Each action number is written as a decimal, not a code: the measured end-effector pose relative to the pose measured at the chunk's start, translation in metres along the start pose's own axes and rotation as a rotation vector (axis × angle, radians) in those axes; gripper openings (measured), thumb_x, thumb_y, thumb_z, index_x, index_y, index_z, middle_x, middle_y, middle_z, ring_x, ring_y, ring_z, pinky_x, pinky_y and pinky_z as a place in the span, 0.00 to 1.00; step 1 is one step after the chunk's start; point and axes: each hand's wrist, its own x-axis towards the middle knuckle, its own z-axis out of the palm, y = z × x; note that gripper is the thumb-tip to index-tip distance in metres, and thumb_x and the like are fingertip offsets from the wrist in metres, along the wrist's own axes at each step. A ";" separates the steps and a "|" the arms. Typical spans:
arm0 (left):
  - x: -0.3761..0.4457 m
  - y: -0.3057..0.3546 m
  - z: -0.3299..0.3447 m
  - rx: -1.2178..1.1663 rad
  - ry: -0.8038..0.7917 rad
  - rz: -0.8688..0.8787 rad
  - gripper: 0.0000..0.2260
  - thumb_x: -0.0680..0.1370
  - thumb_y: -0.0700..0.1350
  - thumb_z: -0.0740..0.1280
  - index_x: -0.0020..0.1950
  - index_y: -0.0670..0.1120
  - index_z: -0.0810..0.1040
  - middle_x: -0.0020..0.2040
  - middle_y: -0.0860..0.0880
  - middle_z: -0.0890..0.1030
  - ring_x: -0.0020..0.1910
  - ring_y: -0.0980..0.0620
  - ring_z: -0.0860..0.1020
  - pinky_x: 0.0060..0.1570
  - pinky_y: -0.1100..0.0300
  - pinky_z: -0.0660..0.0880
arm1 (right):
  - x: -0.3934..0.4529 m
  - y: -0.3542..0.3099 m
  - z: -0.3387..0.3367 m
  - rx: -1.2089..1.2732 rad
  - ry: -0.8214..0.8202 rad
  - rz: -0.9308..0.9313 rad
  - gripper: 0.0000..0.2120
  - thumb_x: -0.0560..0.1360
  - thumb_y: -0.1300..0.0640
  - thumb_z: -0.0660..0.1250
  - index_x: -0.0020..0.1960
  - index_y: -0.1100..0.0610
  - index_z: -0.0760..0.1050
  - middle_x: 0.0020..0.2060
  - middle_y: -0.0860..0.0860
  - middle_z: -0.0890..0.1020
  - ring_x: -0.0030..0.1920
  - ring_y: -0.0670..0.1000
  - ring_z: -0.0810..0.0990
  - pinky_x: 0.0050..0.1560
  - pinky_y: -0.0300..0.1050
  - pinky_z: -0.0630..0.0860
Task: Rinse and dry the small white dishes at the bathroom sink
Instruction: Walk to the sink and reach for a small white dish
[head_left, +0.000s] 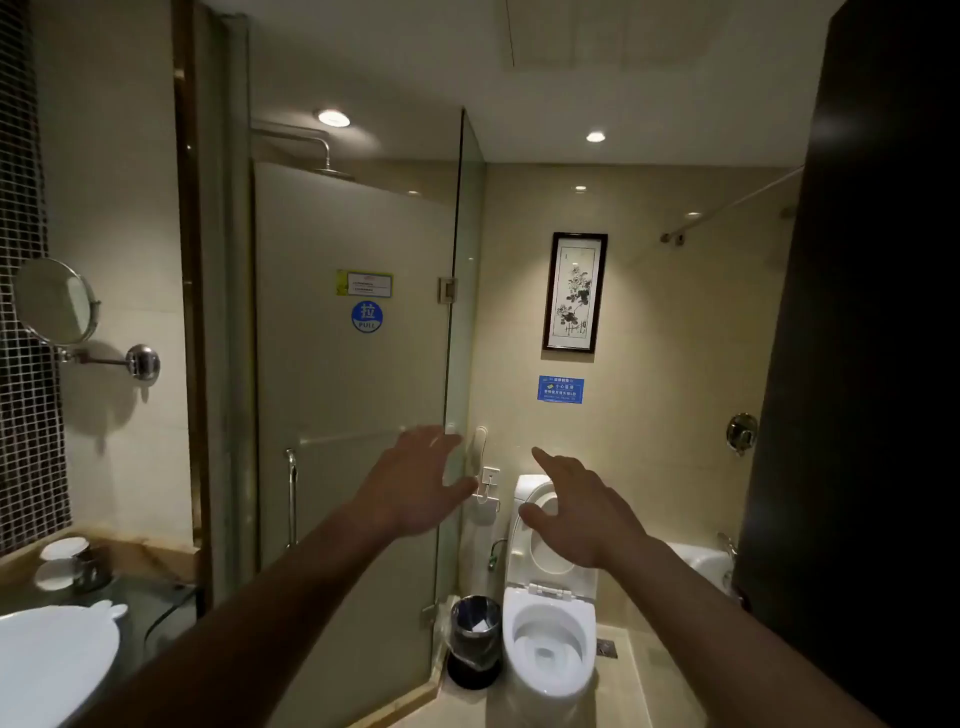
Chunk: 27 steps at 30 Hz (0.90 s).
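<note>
Left hand (415, 483) and right hand (582, 512) spread empty at twelve o'clock; small round white dishes (65, 548) wait at eight, likely unstarted.

Open air ahead of both hands, glass shower door (353, 374) blocking left, dark panel (872, 312) right

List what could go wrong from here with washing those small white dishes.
1. Both hands, left and right, are empty and stretched toward the toilet, while the dishes sit far left by the sink; reaching sideways without looking might knock them.
2. The dishes look stacked on a small stand near the counter edge, so a careless grab could topple them.
3. Dim light may hide leftover dirt.
</note>
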 end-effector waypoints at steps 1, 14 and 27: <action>0.000 -0.001 0.000 -0.016 -0.005 -0.018 0.31 0.77 0.62 0.63 0.76 0.51 0.63 0.77 0.47 0.63 0.76 0.47 0.58 0.73 0.47 0.58 | 0.001 0.001 0.000 0.008 -0.004 -0.010 0.38 0.78 0.34 0.62 0.83 0.42 0.50 0.83 0.50 0.60 0.80 0.57 0.63 0.74 0.56 0.66; 0.020 -0.054 0.020 -0.085 -0.105 -0.225 0.31 0.78 0.60 0.64 0.77 0.50 0.61 0.78 0.47 0.62 0.75 0.46 0.60 0.73 0.49 0.60 | 0.058 -0.016 0.041 0.060 -0.072 -0.023 0.36 0.80 0.37 0.63 0.83 0.44 0.54 0.79 0.53 0.67 0.77 0.57 0.67 0.70 0.54 0.68; 0.053 -0.142 0.047 -0.053 -0.124 -0.255 0.31 0.78 0.61 0.63 0.76 0.48 0.62 0.76 0.45 0.65 0.74 0.45 0.62 0.72 0.48 0.62 | 0.138 -0.042 0.109 0.110 -0.098 -0.048 0.35 0.80 0.36 0.62 0.82 0.43 0.56 0.81 0.49 0.65 0.79 0.53 0.65 0.75 0.54 0.64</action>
